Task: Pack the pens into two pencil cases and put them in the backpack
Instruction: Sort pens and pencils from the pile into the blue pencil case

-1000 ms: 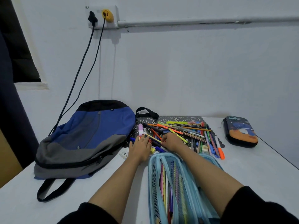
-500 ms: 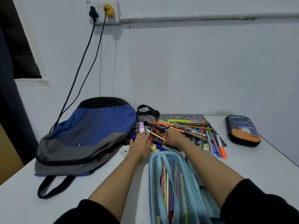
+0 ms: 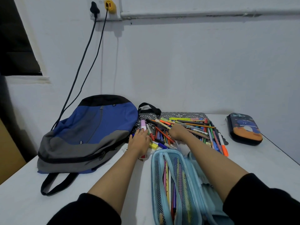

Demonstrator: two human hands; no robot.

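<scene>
A pile of coloured pens (image 3: pixel 197 127) lies on a black lace mat (image 3: pixel 180 114) at the back of the table. My left hand (image 3: pixel 140 142) rests flat, fingers straight, on the pile's left edge beside a pink highlighter (image 3: pixel 143 124). My right hand (image 3: pixel 177 132) is curled into the middle of the pile, gripping a few pens. In front of it lies an open light-blue mesh pencil case (image 3: pixel 156 174) with several pens inside. At the right, a dark pencil case (image 3: pixel 244 129) with an orange and blue print is closed. A blue and grey backpack (image 3: pixel 90 132) lies flat at the left.
The white table (image 3: pixel 259 161) meets the wall behind the mat, and its right edge runs close to the dark case. Two black cables (image 3: pixel 84 51) hang from a wall socket down behind the backpack. A yellow eraser (image 3: pixel 153 145) lies by my left hand.
Both hands have stayed at the pile. My right hand has shifted slightly farther into the pens and curled tighter. The view has tilted down a little.
</scene>
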